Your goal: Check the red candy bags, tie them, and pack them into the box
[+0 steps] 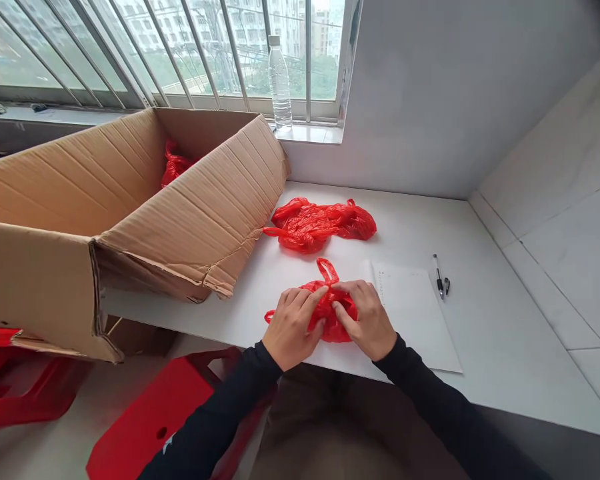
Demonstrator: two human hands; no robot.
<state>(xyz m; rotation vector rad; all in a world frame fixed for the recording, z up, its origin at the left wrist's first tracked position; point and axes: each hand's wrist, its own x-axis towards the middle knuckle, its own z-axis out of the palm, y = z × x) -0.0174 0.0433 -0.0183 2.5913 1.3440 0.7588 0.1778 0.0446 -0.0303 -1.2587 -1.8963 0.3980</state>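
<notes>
A red plastic bag [334,328] lies bunched up at the front edge of the white table, one handle loop sticking up at its back and another poking out at the left. My left hand [291,327] grips its left side with curled fingers. From the right, my right hand [367,321] pinches the top of the bag between thumb and fingers. The hands nearly meet over it, and they hide part of the bag. What it contains cannot be seen. Just behind, more red plastic bags [320,225] lie in a crumpled heap.
A large open cardboard box [195,200] stands at the left, with red bags [176,165] inside. Right of my hands lie a paper sheet [413,313] and an uncapped pen [438,277] beside its cap. A water bottle [280,83] stands on the windowsill. Red stools [150,413] are below left.
</notes>
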